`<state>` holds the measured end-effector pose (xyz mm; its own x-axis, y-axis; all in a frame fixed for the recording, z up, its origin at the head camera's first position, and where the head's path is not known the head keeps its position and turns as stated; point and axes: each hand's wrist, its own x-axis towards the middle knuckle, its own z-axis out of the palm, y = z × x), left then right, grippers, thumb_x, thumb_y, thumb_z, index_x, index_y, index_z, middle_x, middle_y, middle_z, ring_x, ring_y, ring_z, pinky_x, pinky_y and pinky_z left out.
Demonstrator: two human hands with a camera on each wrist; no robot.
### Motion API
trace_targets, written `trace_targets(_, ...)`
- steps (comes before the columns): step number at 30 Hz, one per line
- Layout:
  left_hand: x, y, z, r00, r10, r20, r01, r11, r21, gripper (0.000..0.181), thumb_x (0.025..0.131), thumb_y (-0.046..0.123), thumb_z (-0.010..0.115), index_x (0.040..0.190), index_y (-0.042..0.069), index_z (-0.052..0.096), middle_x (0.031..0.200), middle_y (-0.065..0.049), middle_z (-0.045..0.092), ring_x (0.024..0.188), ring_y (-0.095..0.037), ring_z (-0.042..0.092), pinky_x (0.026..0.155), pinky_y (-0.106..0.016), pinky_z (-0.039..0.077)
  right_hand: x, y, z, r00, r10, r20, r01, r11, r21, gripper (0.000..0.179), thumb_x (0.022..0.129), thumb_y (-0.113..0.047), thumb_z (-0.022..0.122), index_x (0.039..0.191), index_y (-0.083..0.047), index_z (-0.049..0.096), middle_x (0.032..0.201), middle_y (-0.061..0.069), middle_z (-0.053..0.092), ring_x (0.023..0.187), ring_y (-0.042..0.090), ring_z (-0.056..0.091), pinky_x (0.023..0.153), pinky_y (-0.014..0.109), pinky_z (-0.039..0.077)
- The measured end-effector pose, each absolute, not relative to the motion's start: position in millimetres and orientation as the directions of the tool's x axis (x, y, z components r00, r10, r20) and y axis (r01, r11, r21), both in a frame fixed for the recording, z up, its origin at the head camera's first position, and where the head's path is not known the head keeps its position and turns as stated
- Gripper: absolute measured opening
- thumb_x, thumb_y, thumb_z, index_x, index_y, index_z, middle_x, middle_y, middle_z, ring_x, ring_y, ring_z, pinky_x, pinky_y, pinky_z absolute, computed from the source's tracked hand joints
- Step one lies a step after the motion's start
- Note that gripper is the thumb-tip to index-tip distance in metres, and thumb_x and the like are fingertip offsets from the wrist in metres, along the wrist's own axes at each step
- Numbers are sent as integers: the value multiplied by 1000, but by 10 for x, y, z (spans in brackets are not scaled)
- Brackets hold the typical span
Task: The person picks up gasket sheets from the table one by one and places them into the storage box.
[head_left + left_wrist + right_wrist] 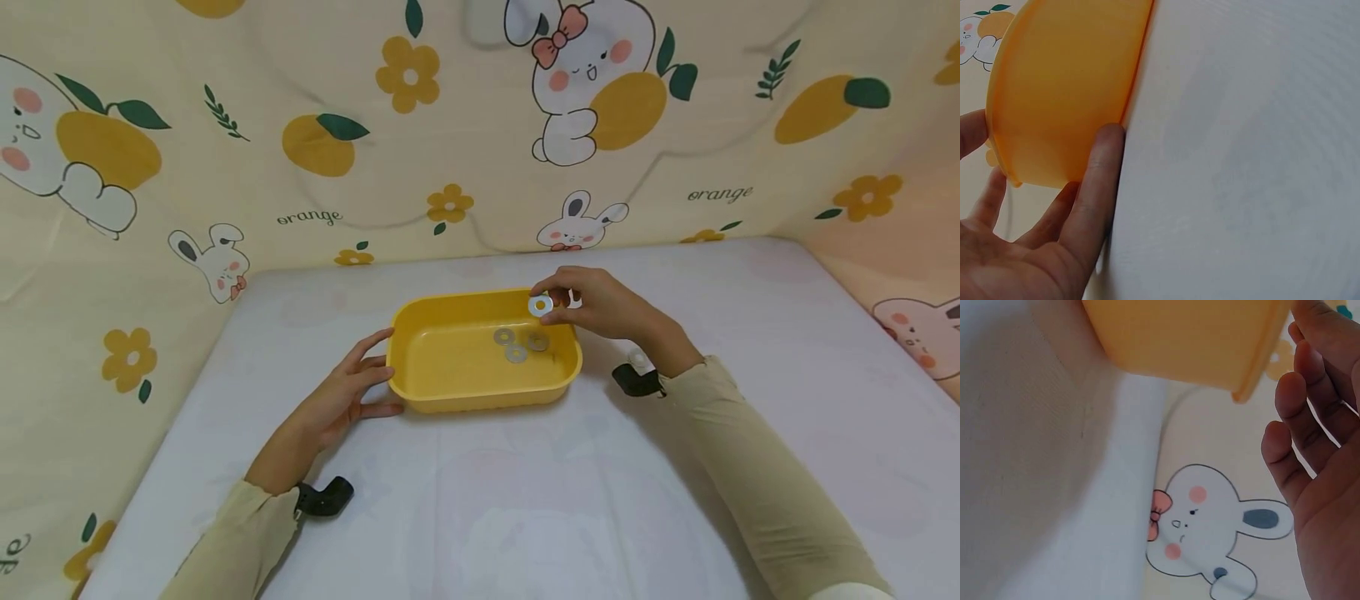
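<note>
A yellow plastic bin (pixel 480 392) stands on the white tabletop in the head view. Three flat metal washers lie on its floor toward the right, one of them a grey washer (pixel 516 354). My right hand (pixel 600 307) pinches another shiny washer (pixel 540 306) between thumb and fingertips, above the bin's back right corner. In the right wrist view that washer is hidden, while the hand (pixel 1329 444) appears beside the bin's rim (pixel 1260 356). With fingers spread and fairly straight, my left hand (pixel 341 404) touches the bin's left end; the left wrist view shows its fingertips against the bin's wall (pixel 1060 94).
A cream cloth (pixel 465 125) printed with rabbits, oranges and flowers hangs behind the table and down its sides. Black wrist cameras sit on both forearms, such as the left camera (pixel 326 497). White tabletop (pixel 487 500) stretches in front of the bin.
</note>
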<state>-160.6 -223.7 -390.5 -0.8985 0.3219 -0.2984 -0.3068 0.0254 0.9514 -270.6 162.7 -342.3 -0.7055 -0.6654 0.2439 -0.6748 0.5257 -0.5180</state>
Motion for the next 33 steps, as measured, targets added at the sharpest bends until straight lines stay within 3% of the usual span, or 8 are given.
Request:
trace_targets(8, -1598, -2221, -3890, -900, 314, -303, -311, 24, 950, 64, 102, 20, 54, 156, 34, 23, 156, -16, 33, 124, -25, 54, 92, -47, 59, -2782, 1492, -3490, -726, -666, 174, -648, 577, -496, 35, 86, -31, 78, 118, -16, 72, 85, -3, 58, 83, 16, 49, 69, 26, 40)
trace_targets(14, -1591, -2217, -3872, -899, 314, -305, -314, 23, 949, 64, 102, 19, 53, 156, 35, 23, 156, -16, 33, 126, -27, 52, 93, -47, 59, -2823, 1404, -3517, -757, -643, 120, -621, 648, -441, 40, 85, -33, 78, 121, -14, 72, 84, -1, 58, 88, 22, 46, 74, 31, 36)
trace_targets(21, -1597, -2210, -3867, -897, 322, -304, -315, 18, 949, 64, 102, 20, 54, 156, 35, 23, 155, -16, 33, 125, -26, 53, 93, -47, 59, -2806, 1514, -3525, -771, -616, 162, -609, 639, -470, 43, 86, -33, 78, 124, -15, 69, 96, 1, 62, 97, 23, 45, 84, 37, 40)
trace_targets(25, -1604, -2208, -3868, -898, 322, -301, -313, 17, 950, 64, 102, 19, 55, 156, 35, 24, 155, -16, 34, 124, -25, 53, 93, -47, 59, -2765, 1660, -3491, -790, -588, 175, -591, 654, -472, 40, 87, -34, 76, 123, -17, 69, 98, 1, 62, 100, 24, 48, 83, 37, 43)
trace_targets(26, -1605, -2209, -3869, -898, 322, -301, -313, 15, 950, 64, 102, 19, 55, 156, 35, 24, 155, -16, 34, 124, -25, 53, 93, -47, 59, -2751, 1701, -3481, -798, -579, 166, -580, 664, -471, 40, 88, -34, 76, 123, -18, 69, 99, 0, 62, 100, 25, 48, 77, 35, 42)
trace_targets(33, -1599, -2224, -3883, -897, 322, -303, -314, 18, 949, 64, 102, 20, 54, 156, 35, 22, 156, -16, 32, 125, -26, 53, 93, -47, 59, -2633, 2070, -3398, -862, -500, 79, -477, 750, -457, 37, 92, -35, 71, 126, -21, 68, 104, 2, 62, 102, 27, 52, 78, 35, 45)
